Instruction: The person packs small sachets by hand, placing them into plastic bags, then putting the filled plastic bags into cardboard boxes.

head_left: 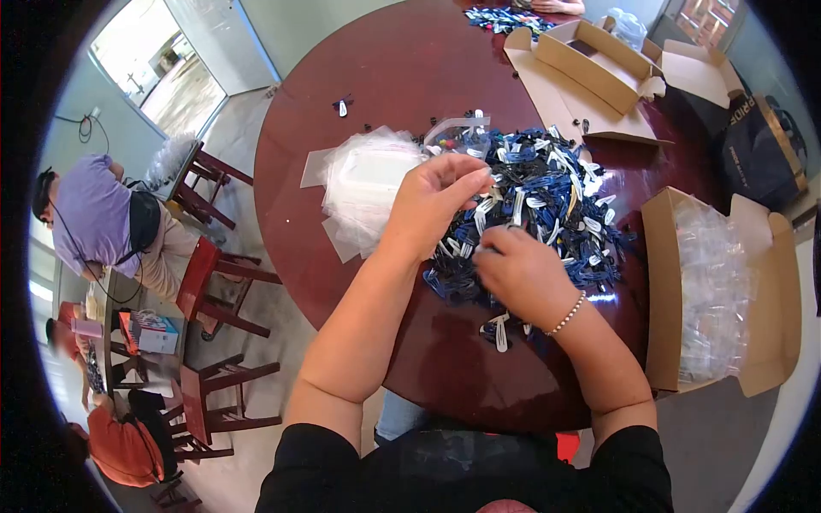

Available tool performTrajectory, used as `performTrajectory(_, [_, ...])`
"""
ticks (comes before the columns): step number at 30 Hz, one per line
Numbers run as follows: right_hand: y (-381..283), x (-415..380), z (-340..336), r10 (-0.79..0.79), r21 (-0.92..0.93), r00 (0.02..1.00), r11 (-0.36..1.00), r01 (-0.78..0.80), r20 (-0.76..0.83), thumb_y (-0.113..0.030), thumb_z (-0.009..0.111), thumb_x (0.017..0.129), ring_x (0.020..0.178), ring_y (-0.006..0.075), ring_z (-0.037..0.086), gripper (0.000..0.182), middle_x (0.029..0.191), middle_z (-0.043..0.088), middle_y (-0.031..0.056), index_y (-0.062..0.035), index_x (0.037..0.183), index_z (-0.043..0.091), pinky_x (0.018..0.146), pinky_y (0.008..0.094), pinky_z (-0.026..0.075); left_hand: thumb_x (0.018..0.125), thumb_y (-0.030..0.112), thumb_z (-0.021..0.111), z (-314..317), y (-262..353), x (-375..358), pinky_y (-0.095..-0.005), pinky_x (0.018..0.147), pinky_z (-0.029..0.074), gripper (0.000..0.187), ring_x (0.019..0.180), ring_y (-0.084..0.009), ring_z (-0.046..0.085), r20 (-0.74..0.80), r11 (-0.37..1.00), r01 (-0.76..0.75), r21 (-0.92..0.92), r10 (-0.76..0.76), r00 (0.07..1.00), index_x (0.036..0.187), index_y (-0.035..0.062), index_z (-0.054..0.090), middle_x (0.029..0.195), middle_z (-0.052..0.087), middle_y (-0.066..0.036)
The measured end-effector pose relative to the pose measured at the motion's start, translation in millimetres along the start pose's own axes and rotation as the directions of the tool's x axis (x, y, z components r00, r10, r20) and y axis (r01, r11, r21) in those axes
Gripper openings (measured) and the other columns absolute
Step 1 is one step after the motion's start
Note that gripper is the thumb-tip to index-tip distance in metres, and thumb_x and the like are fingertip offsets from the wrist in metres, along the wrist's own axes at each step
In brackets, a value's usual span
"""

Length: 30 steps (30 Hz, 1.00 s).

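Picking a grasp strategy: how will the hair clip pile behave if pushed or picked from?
The hair clip pile will likely spread rather than move as one, since its pieces lie loose at many angles. A single clip is probably light and fairly stiff: it looks slim. Outer pieces may slide easily, as the table looks glossy.

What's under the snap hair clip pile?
Dark red table shows around the snap hair clip pile, and likely continues underneath. The clips cover it there; anything else beneath can't be seen. The left hand and right hand block part of the view.
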State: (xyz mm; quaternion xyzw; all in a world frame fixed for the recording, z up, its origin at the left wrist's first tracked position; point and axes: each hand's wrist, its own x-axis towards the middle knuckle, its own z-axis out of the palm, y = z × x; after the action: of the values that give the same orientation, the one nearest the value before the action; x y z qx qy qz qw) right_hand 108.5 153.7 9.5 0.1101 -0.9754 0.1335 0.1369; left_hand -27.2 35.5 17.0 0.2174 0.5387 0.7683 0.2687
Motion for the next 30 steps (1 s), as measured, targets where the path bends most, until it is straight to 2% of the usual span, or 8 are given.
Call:
performTrajectory(1, [4.6, 1.3, -2.7, 0.030, -0.056, 0.999, 0.998, -0.031, -0.023, -0.009, 0.066, 0.076, 0.085, 0.0255, 0.061, 0.010, 0.094, 0.059, 0.0064, -0.0055, 0.085, 0.065, 0.071, 0.0352, 0.052, 0.087, 0.016, 0.067, -0.8, -0.8, 0.6, -0.0223, 0.072, 0.048, 0.024, 0.086, -0.0090, 0.063, -0.006, 1.000, -0.003, -0.002, 0.003, 1.000, 0.105, 0.0009, 0.062, 0.092, 0.067, -0.004])
performTrajectory(5, [30.3, 3.2, -4.0, 0.106, 0.128, 0.960, 0.989, -0.075, -0.260, 0.002, 0.064, 0.077, 0.079, 0.0287, 0.063, 0.009, 0.087, 0.062, 0.0111, -0.0011, 0.085, 0.067, 0.070, 0.0347, 0.051, 0.088, 0.018, 0.067, -3.7, -2.7, 2.4, -0.0251, 0.073, 0.048, 0.023, 0.088, -0.0129, 0.064, 0.000, 1.000, -0.010, 0.014, 0.010, 1.000, 0.105, 0.0043, 0.062, 0.094, 0.068, -0.006])
performTrajectory(9, [39.0, 2.3, -16.6, 0.163, 0.110, 0.950, 0.984, -0.138, -0.267, 0.000, 0.066, 0.078, 0.080, 0.0287, 0.063, 0.009, 0.089, 0.064, 0.0108, -0.0008, 0.087, 0.067, 0.071, 0.0339, 0.051, 0.086, 0.019, 0.069, -1.1, -0.8, 1.3, -0.0217, 0.070, 0.047, 0.023, 0.081, -0.0077, 0.062, -0.016, 1.000, -0.021, 0.011, 0.021, 1.000, 0.100, 0.0017, 0.064, 0.088, 0.067, -0.003])
performTrajectory(16, [31.3, 2.6, -27.5, 0.176, -0.055, 0.921, 0.977, -0.207, -0.349, -0.005, 0.070, 0.077, 0.079, 0.0285, 0.063, 0.011, 0.089, 0.064, 0.0106, -0.0021, 0.087, 0.067, 0.069, 0.0340, 0.051, 0.088, 0.021, 0.067, -3.6, -6.1, 3.8, -0.0233, 0.074, 0.048, 0.026, 0.088, -0.0109, 0.063, 0.023, 0.994, -0.023, 0.105, 0.020, 1.000, 0.105, 0.0024, 0.062, 0.095, 0.068, -0.006])
performTrajectory(19, [14.3, 5.7, -21.4, 0.093, 0.064, 0.955, 0.995, -0.078, -0.282, -0.006, 0.073, 0.075, 0.079, 0.0275, 0.063, 0.016, 0.090, 0.064, 0.0098, -0.0039, 0.090, 0.068, 0.068, 0.0339, 0.051, 0.088, 0.021, 0.067, -5.2, -12.6, 6.1, -0.0232, 0.074, 0.047, 0.025, 0.088, -0.0109, 0.063, 0.034, 0.994, -0.062, 0.093, 0.059, 0.998, 0.105, 0.0027, 0.063, 0.094, 0.068, -0.005])
performTrajectory(21, [0.9, 6.0, -1.0, -0.106, 0.041, 0.950, 0.992, 0.123, -0.292, -0.007, 0.074, 0.074, 0.082, 0.0266, 0.063, 0.019, 0.092, 0.064, 0.0088, -0.0061, 0.092, 0.069, 0.071, 0.0343, 0.052, 0.087, 0.021, 0.067, -6.3, -14.3, 7.3, -0.0233, 0.074, 0.047, 0.025, 0.087, -0.0109, 0.063, 0.039, 0.992, -0.078, 0.095, 0.074, 0.996, 0.104, 0.0028, 0.063, 0.094, 0.068, -0.005])
performTrajectory(25, [-12.7, 3.7, 26.9, -0.211, -0.075, 0.977, 0.975, 0.209, -0.024, -0.006, 0.068, 0.073, 0.086, 0.0246, 0.061, 0.024, 0.097, 0.063, 0.0078, -0.0072, 0.097, 0.068, 0.076, 0.0346, 0.052, 0.087, 0.022, 0.067, -5.4, -13.9, 6.3, -0.0244, 0.073, 0.048, 0.025, 0.087, -0.0109, 0.064, 0.038, 0.975, -0.086, 0.203, 0.080, 0.996, 0.102, 0.0026, 0.064, 0.094, 0.068, -0.005])
performTrajectory(30, [-6.3, 1.2, 33.4, -0.176, -0.025, 0.976, 0.984, 0.174, -0.130, -0.002, 0.062, 0.076, 0.083, 0.0257, 0.062, 0.020, 0.095, 0.063, 0.0079, -0.0066, 0.095, 0.068, 0.072, 0.0342, 0.052, 0.085, 0.024, 0.069, -9.3, -25.2, 11.5, -0.0243, 0.072, 0.048, 0.029, 0.086, -0.0116, 0.064, 0.056, 0.972, -0.129, 0.199, 0.120, 0.991, 0.103, 0.0015, 0.064, 0.093, 0.068, -0.005])
